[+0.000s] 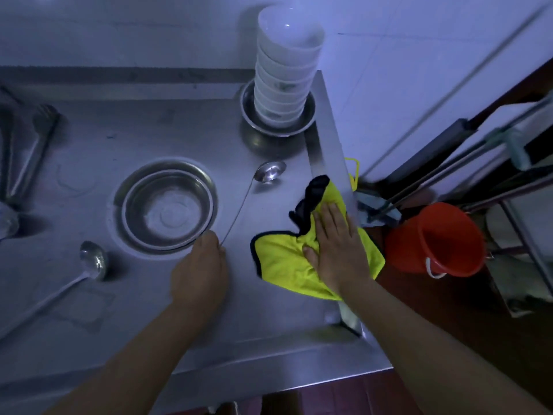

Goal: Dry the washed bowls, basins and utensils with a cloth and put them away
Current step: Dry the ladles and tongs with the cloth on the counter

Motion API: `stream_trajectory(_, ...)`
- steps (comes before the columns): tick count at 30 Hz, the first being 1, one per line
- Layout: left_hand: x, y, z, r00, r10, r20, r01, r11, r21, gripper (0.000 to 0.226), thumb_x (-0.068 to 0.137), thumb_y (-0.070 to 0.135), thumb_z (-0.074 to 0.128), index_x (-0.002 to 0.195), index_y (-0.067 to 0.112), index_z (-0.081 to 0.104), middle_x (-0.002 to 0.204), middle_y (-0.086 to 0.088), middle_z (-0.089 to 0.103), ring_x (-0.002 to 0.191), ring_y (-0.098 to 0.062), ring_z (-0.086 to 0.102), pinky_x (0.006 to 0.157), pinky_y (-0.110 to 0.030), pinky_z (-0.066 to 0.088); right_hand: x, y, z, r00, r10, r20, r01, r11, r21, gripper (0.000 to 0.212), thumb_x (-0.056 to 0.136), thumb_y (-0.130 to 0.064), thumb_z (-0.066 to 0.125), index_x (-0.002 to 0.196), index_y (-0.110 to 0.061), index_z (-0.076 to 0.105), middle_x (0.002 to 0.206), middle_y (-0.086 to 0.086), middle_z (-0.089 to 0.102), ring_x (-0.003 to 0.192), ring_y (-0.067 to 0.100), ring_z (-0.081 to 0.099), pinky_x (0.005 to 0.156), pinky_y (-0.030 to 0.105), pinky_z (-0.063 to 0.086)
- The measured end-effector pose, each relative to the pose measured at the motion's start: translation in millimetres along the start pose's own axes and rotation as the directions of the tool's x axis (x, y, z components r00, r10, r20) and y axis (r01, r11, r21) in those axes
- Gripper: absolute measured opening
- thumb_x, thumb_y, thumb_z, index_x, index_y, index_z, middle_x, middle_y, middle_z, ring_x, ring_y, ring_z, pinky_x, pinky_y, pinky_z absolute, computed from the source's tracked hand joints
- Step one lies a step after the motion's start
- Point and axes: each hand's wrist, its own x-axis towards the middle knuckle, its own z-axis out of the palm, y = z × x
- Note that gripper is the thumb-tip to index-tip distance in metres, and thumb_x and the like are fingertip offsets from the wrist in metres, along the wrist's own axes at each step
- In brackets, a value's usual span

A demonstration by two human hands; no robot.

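My left hand (200,266) pinches the end of a long-handled steel ladle (269,171) whose bowl lies on the steel table (209,319) to the upper right. My right hand (336,247) rests flat, fingers straight, on a yellow cloth with dark edging (281,262) near the table's right edge. A steel basin (167,209) stands in the middle of the table. A tall stack of white bowls (284,70) stands in another steel basin (251,115) at the back.
A second ladle (92,260) lies at the front left, and steel tongs (33,151) at the far left. Off the table's right edge stand a red bucket (440,241), mop handles (449,178) and a metal rack (526,235).
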Motion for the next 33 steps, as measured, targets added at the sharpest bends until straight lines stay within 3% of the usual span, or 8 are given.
stream_trajectory(7,-18.1,23.4,21.6,0.992,0.116,0.056,-0.115,0.993,-0.025,0.007,0.092,0.003,0.04,0.096,0.004,0.045,0.099,-0.016,0.051,0.086,-0.038,0.051,0.063,-0.037,0.027,-122.6,-3.7,4.7,1.0,0.011,0.024,-0.014,0.993,0.114,0.064,0.088,-0.044,0.038,0.141,-0.009,0.044,0.152,0.01,0.032,0.144,0.024,0.018,0.112,0.047,0.02)
stream_trajectory(14,-21.6,40.5,43.8,0.971,0.132,0.197,-0.13,0.991,-0.021,0.011,0.092,0.008,0.041,0.102,0.006,0.046,0.104,-0.014,0.054,0.088,-0.036,0.055,0.066,-0.038,0.035,-175.8,-16.1,6.6,0.99,0.135,0.043,-0.142,0.953,0.268,0.057,0.09,-0.042,0.039,0.139,-0.015,0.045,0.155,0.008,0.025,0.145,0.021,0.014,0.114,0.044,0.014)
stream_trajectory(19,-14.6,49.2,46.7,0.951,0.198,0.238,-0.251,0.944,0.214,0.023,0.091,0.014,0.045,0.114,0.011,0.045,0.107,-0.006,0.056,0.096,-0.026,0.053,0.068,-0.034,0.039,-185.0,-30.1,10.6,1.0,0.028,0.014,-0.031,0.949,0.315,0.052,0.088,-0.041,0.045,0.134,-0.019,0.051,0.144,0.008,0.044,0.141,0.023,0.025,0.112,0.048,0.018)
stream_trajectory(22,-11.9,44.9,37.0,0.929,0.236,0.286,-0.291,0.942,0.167,0.026,0.093,0.026,0.047,0.114,0.011,0.048,0.109,-0.006,0.054,0.103,-0.025,0.05,0.071,-0.033,0.038,-186.4,-46.1,6.4,1.0,-0.014,0.013,0.009,0.944,0.329,0.053,0.088,-0.043,0.045,0.136,-0.02,0.048,0.138,0.006,0.05,0.136,0.024,0.033,0.111,0.049,0.019)
stream_trajectory(27,-18.5,-14.0,-20.3,0.983,0.148,0.105,-0.147,0.989,-0.009,0.034,0.093,0.023,0.049,0.126,0.014,0.054,0.12,-0.006,0.058,0.112,-0.025,0.051,0.084,-0.037,0.042,-181.3,-101.1,-6.5,0.992,-0.115,0.046,0.094,0.939,0.331,0.057,0.089,-0.046,0.045,0.136,-0.015,0.047,0.138,0.009,0.049,0.133,0.029,0.038,0.108,0.052,0.025)
stream_trajectory(30,-29.2,-77.8,-67.1,0.998,0.025,-0.057,-0.028,0.998,-0.051,0.03,0.088,0.016,0.057,0.117,0.012,0.061,0.112,-0.009,0.064,0.106,-0.03,0.057,0.084,-0.04,0.045,-170.8,-156.3,-17.1,0.982,-0.155,0.105,0.114,0.94,0.323,0.061,0.084,-0.048,0.047,0.136,-0.015,0.047,0.138,0.011,0.049,0.131,0.03,0.039,0.107,0.051,0.025)
stream_trajectory(33,-40.0,-154.8,-106.4,0.992,-0.056,-0.109,0.054,0.998,-0.022,0.022,0.085,0.012,0.061,0.106,0.008,0.064,0.099,-0.012,0.066,0.096,-0.034,0.059,0.078,-0.042,0.047,-155.6,-223.8,-27.8,0.974,-0.164,0.158,0.101,0.933,0.344,0.066,0.076,-0.049,0.049,0.133,-0.015,0.054,0.137,0.012,0.051,0.13,0.029,0.039,0.106,0.05,0.025)
